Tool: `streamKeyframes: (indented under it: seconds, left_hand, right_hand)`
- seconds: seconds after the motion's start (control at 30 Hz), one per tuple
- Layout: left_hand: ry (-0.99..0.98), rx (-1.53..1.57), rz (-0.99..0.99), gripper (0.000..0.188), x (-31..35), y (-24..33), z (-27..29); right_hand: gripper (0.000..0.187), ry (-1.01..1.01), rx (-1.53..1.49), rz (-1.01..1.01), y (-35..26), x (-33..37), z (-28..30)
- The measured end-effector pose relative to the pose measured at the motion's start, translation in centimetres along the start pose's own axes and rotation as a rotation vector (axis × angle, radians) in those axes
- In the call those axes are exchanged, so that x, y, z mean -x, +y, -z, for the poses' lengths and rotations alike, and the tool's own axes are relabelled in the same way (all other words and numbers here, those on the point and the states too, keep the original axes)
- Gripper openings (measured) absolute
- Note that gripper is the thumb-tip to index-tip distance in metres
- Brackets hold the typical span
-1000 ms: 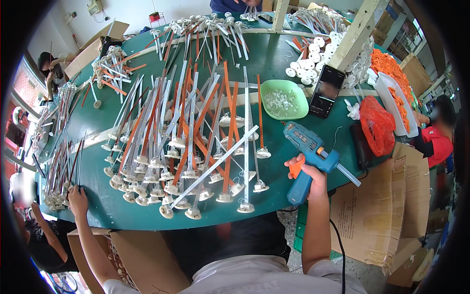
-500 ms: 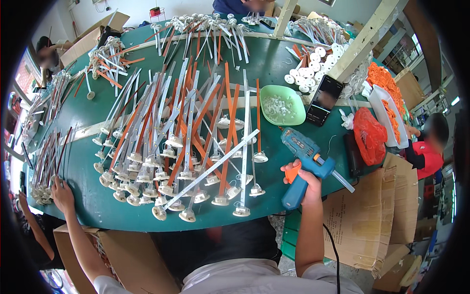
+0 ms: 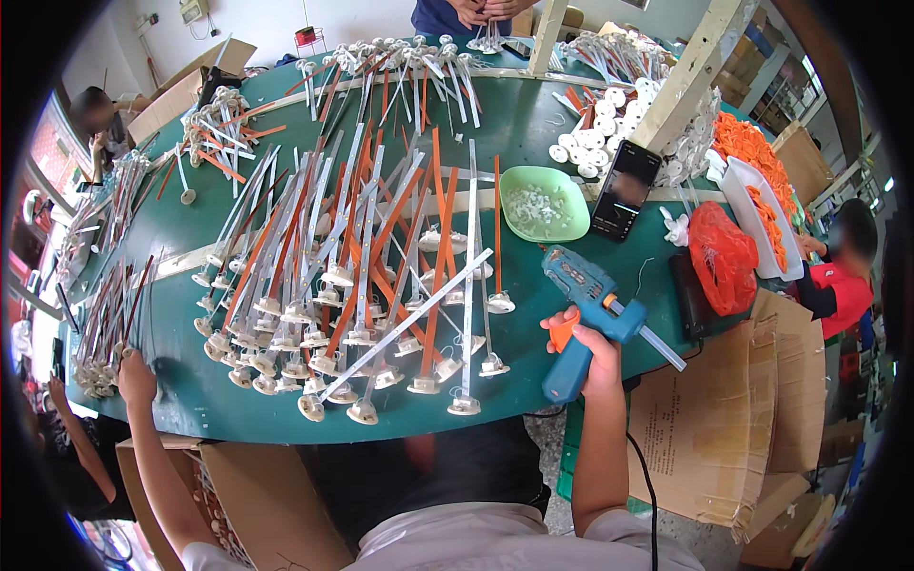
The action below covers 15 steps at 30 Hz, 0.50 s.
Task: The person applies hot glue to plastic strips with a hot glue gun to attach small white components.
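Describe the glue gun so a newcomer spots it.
On the green table, find the pale-green bowl. Below it, slightly rightward, the right hand grips the glue gun, set apart from everything nearby by its blue colour and orange trigger.

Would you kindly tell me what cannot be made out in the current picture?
In the head view:
Left hand: its back hides what the fingertips may hold.
Glue gun: the grip is partly covered by the right hand.
Phone: screen blurred.
Green bowl: white bits too small to tell apart.
Black cord: cut off by the lower edge.
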<state>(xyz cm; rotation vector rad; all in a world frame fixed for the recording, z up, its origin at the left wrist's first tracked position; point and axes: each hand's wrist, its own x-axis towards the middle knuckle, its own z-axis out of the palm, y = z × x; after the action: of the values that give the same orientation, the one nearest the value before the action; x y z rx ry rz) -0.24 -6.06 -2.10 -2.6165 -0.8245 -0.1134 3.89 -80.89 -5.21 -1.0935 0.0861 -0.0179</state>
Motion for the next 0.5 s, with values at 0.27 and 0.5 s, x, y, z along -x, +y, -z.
streamKeyframes:
  seconds: [0.27,0.5]
  left_hand:
    - [0.194,-0.054,0.036,0.011,5.6,5.8,15.8]
    - [0.451,1.307,-0.22,0.013,16.7,11.3,18.0]
  right_hand:
    - [0.024,0.019,-0.037,0.021,0.3,0.0,-0.3]
    - [0.024,0.029,-0.034,0.024,-0.1,0.0,-0.5]
